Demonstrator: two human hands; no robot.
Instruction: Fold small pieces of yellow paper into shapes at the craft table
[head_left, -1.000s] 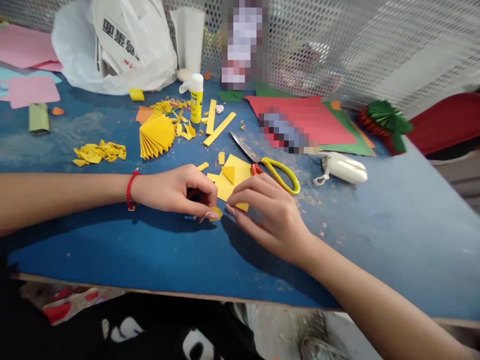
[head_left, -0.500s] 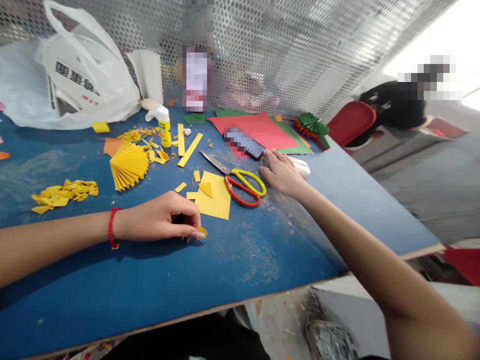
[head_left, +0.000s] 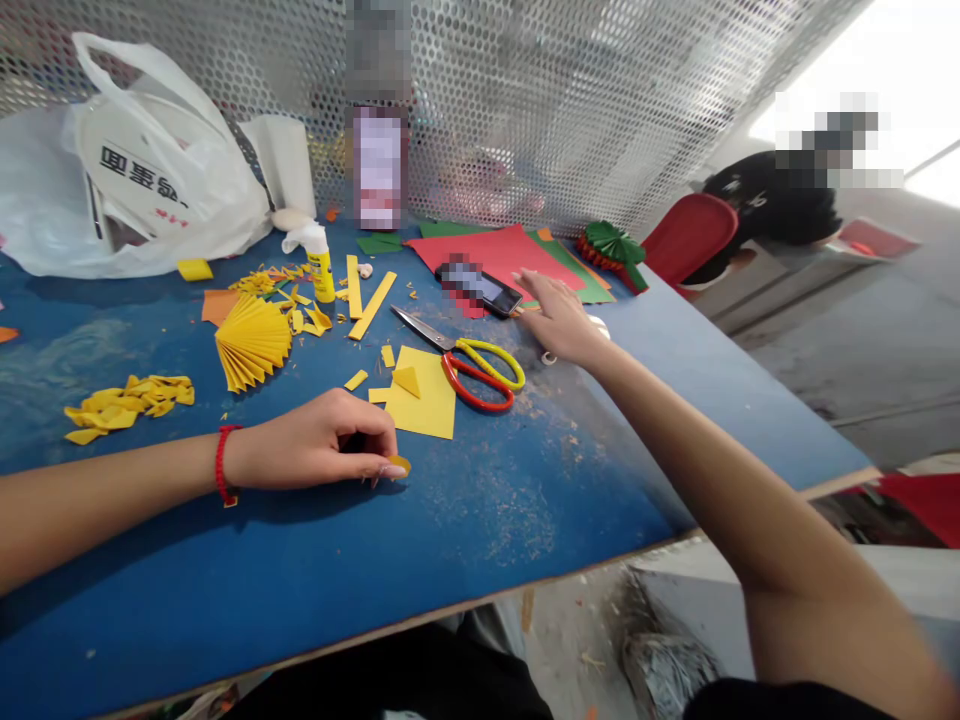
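Observation:
Between the thumb and fingers of my left hand (head_left: 330, 440) is a small yellow paper piece (head_left: 402, 466), held just above the blue table (head_left: 465, 530). My right hand (head_left: 559, 315) is open, fingers stretched out beside a phone (head_left: 480, 287) that lies partly on a red paper sheet (head_left: 517, 255). A white object (head_left: 600, 326) is partly hidden behind this hand. Between my hands are scissors (head_left: 480, 372) with one red and one yellow handle. Their blades point away to the left. Near my left hand lies a yellow paper square (head_left: 431, 410) with a small folded yellow piece (head_left: 407, 381) on it.
A pleated yellow paper fan (head_left: 255, 345), a glue stick (head_left: 321, 265) and a pile of folded yellow pieces (head_left: 131, 405) lie to the left. Behind them stands a white plastic bag (head_left: 172, 180). A green paper rosette (head_left: 611, 245) sits far right; beyond it a person (head_left: 772, 200) leans over.
My right hand has lifted and its fingers have spread out farther over the edge of the red sheet beside the phone. The left hand keeps its pinch. The whole view has shifted slightly.

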